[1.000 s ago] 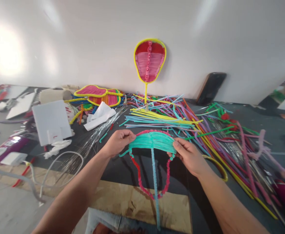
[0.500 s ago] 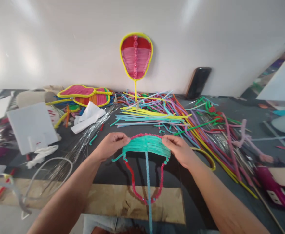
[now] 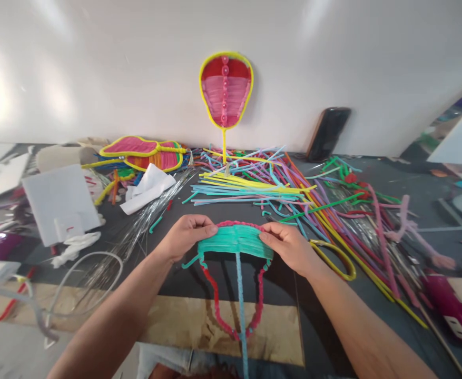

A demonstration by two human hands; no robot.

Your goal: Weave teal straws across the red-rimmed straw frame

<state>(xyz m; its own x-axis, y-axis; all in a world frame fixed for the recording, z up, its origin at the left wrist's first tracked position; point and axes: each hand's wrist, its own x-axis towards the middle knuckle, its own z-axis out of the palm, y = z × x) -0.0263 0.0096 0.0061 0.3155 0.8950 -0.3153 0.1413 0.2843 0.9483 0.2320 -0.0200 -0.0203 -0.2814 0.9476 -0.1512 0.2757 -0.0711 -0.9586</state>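
Between my hands is a pipe-cleaner frame [image 3: 236,241], with a red and pink outline, rows of teal pipe cleaner wound across its top, and a light blue stem running down the middle. My left hand [image 3: 191,236] pinches its upper left edge between thumb and fingers. At the upper right edge my right hand [image 3: 288,245] pinches it the same way. A loose teal end pokes out below my left hand. The lower part of the outline is unfilled. Behind it, a yellow-edged pink and red pipe-cleaner piece [image 3: 226,89] stands upright against the white wall.
Yellow and blue pipe cleaners [image 3: 250,187] lie beyond my hands, with more colours heaped to the right. A black phone [image 3: 328,134] leans on the wall. Yellow-edged pieces [image 3: 136,147], white paper [image 3: 147,188] and silvery strands lie left. Magenta tools [image 3: 454,310] sit at both sides.
The view has shifted slightly left, so the surroundings appear a little farther right. Both hands keep their pinch on the frame, my right fingers lying slightly further over the teal rows.
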